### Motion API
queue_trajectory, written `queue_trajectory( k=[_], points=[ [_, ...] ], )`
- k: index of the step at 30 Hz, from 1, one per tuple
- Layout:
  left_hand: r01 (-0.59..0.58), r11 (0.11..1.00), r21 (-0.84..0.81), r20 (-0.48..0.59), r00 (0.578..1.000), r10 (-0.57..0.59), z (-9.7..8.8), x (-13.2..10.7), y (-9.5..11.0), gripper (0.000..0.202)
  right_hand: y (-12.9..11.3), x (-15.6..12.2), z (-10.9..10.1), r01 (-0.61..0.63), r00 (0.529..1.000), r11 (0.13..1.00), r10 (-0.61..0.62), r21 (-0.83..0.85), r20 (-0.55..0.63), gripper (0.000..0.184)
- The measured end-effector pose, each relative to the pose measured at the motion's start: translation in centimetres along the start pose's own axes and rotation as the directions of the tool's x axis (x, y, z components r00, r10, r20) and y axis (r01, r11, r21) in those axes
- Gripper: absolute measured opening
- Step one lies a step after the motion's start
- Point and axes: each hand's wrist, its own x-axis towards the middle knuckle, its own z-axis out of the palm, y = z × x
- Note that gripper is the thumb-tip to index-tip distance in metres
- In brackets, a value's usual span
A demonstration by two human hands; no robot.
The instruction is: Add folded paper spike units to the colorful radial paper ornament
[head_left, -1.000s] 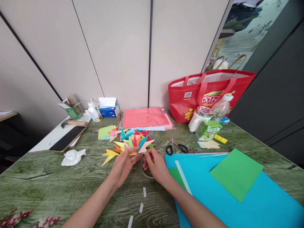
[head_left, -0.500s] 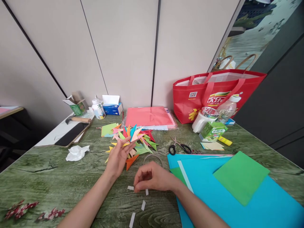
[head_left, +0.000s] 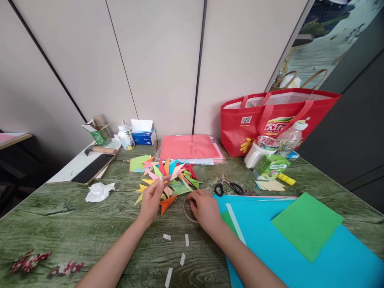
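Observation:
My left hand (head_left: 151, 203) is closed in a pinch at the near side of a heap of folded paper points (head_left: 180, 187) in orange, green, yellow, pink and blue. A light pink folded paper piece (head_left: 153, 175) shows at its fingertips, with a small whitish bit by the thumb. Fingers curled, my right hand (head_left: 205, 209) grips the upper rim of a thin tape roll (head_left: 186, 212) just right of the heap. Several short white tape strips (head_left: 183, 259) lie on the table nearer to me.
Black-handled scissors (head_left: 225, 185), blue sheets (head_left: 270, 232) and a green square (head_left: 309, 226) lie to the right. A red bag (head_left: 237, 132), white mug (head_left: 256, 155) and green box (head_left: 271, 167) stand behind. Crumpled tissue (head_left: 100, 192), a phone (head_left: 93, 169) and a hammer (head_left: 103, 150) lie left.
My right hand has moved up and away from the tape strips to the tape roll and taken hold of it. The left fingers have gone from spread to a pinch.

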Motion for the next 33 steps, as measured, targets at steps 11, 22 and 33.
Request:
queue_trajectory(
  k=[11, 22, 33],
  points=[
    [0.033, 0.999, -0.021, -0.104, 0.994, -0.035, -0.3, 0.5, -0.6, 0.030, 1.6, 0.5, -0.3, -0.147, 0.979, 0.985, 0.133, -0.086, -0.157, 0.021],
    [0.098, 0.994, -0.041, -0.015, 0.995, -0.098, 0.3, -0.1, -0.1, 0.034, 3.4, 1.7, 1.1, 0.009, 0.994, 0.999, -0.003, 0.047, -0.110, 0.020],
    [0.059, 0.998, -0.012, 0.032, 0.998, -0.059, 0.3, -0.3, -0.2, 0.033, 3.5, 2.0, 1.0, 0.009, 0.939, 0.846, 0.175, 0.533, -0.295, 0.007]
  ],
)
